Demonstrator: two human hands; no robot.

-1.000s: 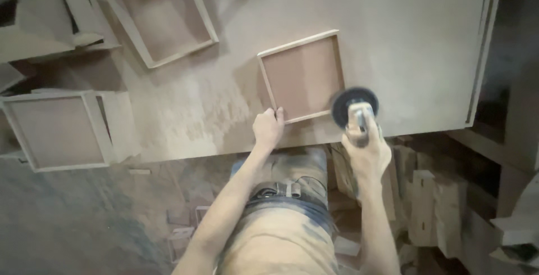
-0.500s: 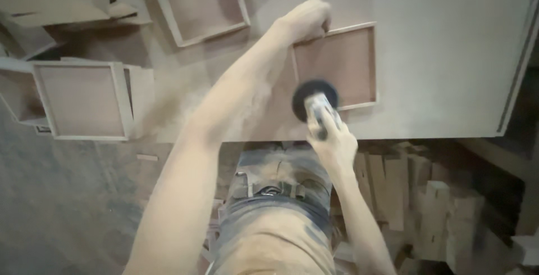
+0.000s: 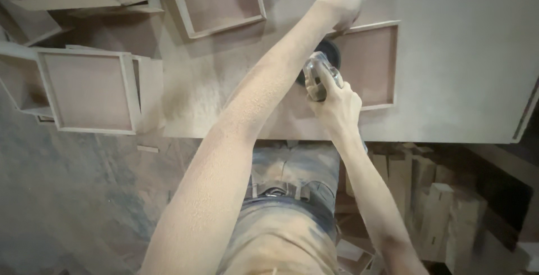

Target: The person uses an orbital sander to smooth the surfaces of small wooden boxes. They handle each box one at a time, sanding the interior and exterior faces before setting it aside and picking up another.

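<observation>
1. Dusty workshop floor lies below the hands, with stacked wooden offcuts (image 3: 432, 196) to the right of the person's legs; everything carries a coat of fine sawdust.
2. Above that, a broad wooden table (image 3: 466, 73) fills the upper half of the view and bears the work.
3. Well to the left of the hands, a square wooden box (image 3: 87, 91) with a thin rim hangs past the table's edge, and another shallow box (image 3: 216, 0) lies just left of the far hand.
4. Between the hands lies the shallow wooden tray (image 3: 368, 64), flat on the table near its front edge, open side up.
5. The left hand (image 3: 343, 6), reaching across, is clenched on the tray's far corner, pinning it down.
6. The right hand (image 3: 337, 103) is wrapped around the handheld sander (image 3: 319, 75), whose dark round disc sits at the tray's left rim; whether it is touching the wood I cannot tell.
7. Judging by this, the step in hand is sanding the tray's left edge. The next move calls for a firm hold on the corner and the disc kept level along the rim, clear of the left forearm crossing just above it.
</observation>
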